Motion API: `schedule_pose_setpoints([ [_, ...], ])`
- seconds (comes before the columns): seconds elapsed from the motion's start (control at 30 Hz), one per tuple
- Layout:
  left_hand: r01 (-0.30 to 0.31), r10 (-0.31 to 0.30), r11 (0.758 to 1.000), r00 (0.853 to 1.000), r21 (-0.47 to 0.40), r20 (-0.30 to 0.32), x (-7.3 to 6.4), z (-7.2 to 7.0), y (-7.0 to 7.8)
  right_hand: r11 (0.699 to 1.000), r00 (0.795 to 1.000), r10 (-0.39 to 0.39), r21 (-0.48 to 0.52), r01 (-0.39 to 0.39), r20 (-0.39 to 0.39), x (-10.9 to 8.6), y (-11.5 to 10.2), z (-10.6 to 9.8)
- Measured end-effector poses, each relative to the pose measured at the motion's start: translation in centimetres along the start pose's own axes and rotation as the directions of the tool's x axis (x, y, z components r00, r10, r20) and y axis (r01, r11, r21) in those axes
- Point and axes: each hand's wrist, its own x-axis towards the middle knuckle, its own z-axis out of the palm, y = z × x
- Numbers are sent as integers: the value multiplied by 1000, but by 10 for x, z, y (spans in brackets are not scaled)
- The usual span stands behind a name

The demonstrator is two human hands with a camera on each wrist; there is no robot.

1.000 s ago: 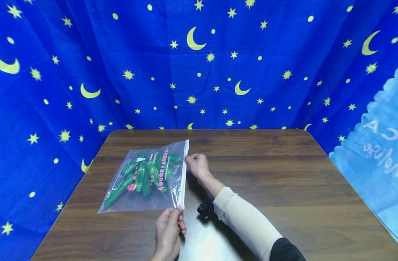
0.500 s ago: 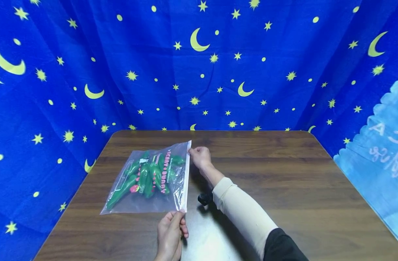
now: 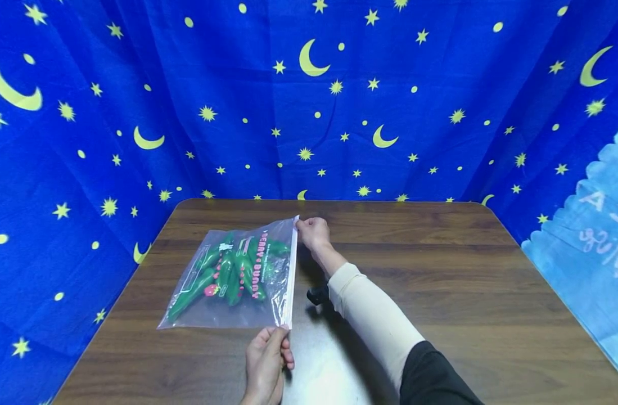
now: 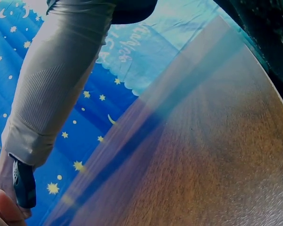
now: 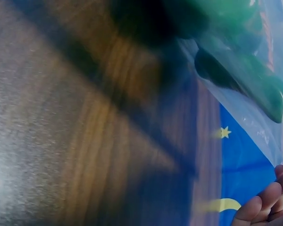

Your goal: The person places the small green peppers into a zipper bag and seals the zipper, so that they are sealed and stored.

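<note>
A clear zip bag (image 3: 187, 306) with pink "Berry Bunny" lettering lies left of centre in the head view. Several long green objects (image 3: 230, 281), like peppers or cucumbers, show through its plastic. Its white zip edge (image 3: 291, 281) faces right. My left hand (image 3: 265, 363) pinches the near corner of that edge between thumb and forefinger. At the far corner, my right hand (image 3: 314, 232) pinches the zip strip. The right wrist view shows the bag's plastic (image 5: 254, 136) beside my curled fingers (image 5: 269, 197). Only fingertips (image 4: 7, 205) of my left hand appear in the left wrist view.
The brown wooden table (image 3: 440, 292) extends right of the bag. A blue star-patterned cloth (image 3: 258, 101) hangs behind and at the sides, with a light blue cloth (image 3: 592, 242) at right. A small black device (image 3: 317, 295) is at my right wrist.
My right hand has slid away from me along the zip edge to the far corner. My left hand keeps its pinch on the near corner. The view has shifted slightly.
</note>
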Motion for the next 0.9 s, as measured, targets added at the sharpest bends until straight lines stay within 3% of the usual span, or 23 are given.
schedule_pose_setpoints([
  [0.63,12,-12,1000,1000,-9,0,-1,1,0,999,1000,16,-42,-17,-15,13,-9,-3],
  [0.9,25,-25,1000,999,-13,29,-2,-1,-1,999,999,30,-36,-29,43,16,-6,-5],
])
